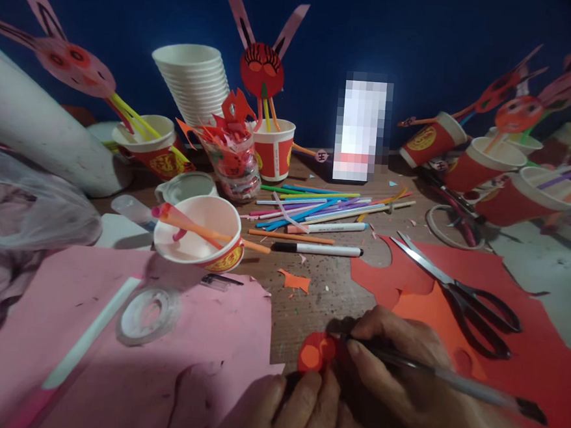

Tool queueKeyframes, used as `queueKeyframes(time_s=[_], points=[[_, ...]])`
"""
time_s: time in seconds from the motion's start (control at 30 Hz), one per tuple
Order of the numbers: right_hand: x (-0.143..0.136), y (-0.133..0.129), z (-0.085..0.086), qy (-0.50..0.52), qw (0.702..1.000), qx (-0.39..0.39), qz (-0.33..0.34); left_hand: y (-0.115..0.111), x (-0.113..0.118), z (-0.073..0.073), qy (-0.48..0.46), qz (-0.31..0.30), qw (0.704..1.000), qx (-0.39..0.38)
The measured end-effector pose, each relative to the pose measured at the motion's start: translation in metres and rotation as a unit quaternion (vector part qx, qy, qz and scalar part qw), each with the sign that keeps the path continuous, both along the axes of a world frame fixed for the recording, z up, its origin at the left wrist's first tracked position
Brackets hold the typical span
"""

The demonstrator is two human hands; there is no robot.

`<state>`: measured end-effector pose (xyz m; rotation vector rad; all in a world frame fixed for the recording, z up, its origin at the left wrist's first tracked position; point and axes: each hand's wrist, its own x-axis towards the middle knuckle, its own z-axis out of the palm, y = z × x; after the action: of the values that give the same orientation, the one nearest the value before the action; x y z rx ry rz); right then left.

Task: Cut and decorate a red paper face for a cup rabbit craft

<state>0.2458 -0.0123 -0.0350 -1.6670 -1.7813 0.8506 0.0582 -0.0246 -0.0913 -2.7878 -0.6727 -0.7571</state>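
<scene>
My right hand (402, 365) is closed around a pen (450, 379) with a clear barrel, its black cap end pointing to the lower right. The pen's tip is at the right edge of a small red paper disc (312, 338), partly behind my fingers. Stuck on the disc are two orange paper circles, the clearer being the left circle (311, 358). My left hand (296, 410) presses the disc's lower edge onto the table with its fingertips. Under and beside my right hand lie red paper (535, 342) and orange paper (421, 302).
Black-handled scissors (456, 288) lie on the red paper. Pink paper (92, 318) with a tape roll (148, 315) covers the left. Coloured straws (315, 206), markers (317, 249) and a paper cup (199, 231) sit mid-table. Behind stand stacked cups (192, 80) and rabbit-eared figures (262, 69).
</scene>
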Motion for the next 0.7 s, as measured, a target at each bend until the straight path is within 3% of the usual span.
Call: queueKeyframes(time_s=[0.7], points=[[0.0004, -0.0001, -0.0023, -0.021, 0.999, 0.043, 0.023, 0.0018, 0.0032, 0.0014, -0.010, 0.003, 1.000, 0.016]])
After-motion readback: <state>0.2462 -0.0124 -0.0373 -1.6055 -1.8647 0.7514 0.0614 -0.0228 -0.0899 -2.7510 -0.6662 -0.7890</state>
